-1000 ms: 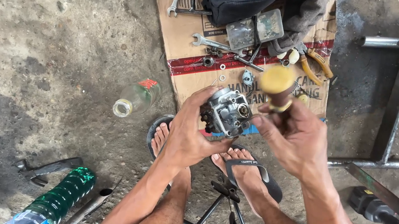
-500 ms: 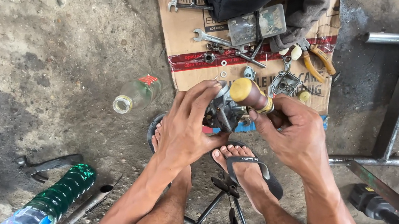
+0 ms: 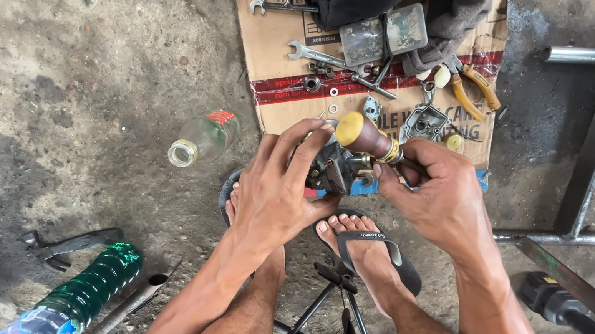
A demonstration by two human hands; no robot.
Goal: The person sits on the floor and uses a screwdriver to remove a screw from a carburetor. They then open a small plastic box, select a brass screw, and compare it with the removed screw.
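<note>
Gripping ribbed metal carburetor (image 3: 334, 168), round wooden-handled screwdriver (image 3: 368, 136).

Dull grey cast-metal carburettor body (image 3: 334, 169); screwdriver with glossy brown-and-yellow plastic handle (image 3: 365, 135); creased matt brown cardboard sheet (image 3: 272, 47); bright steel spanner (image 3: 318, 57); clear smooth glass bottle (image 3: 204, 138); ribbed green plastic bottle (image 3: 82, 292); rough, stained concrete floor (image 3: 83, 36).

A small grey metal carburettor (image 3: 334, 168) held upright, a brown-handled, yellow-capped screwdriver (image 3: 371, 140) tilted against it.
</note>
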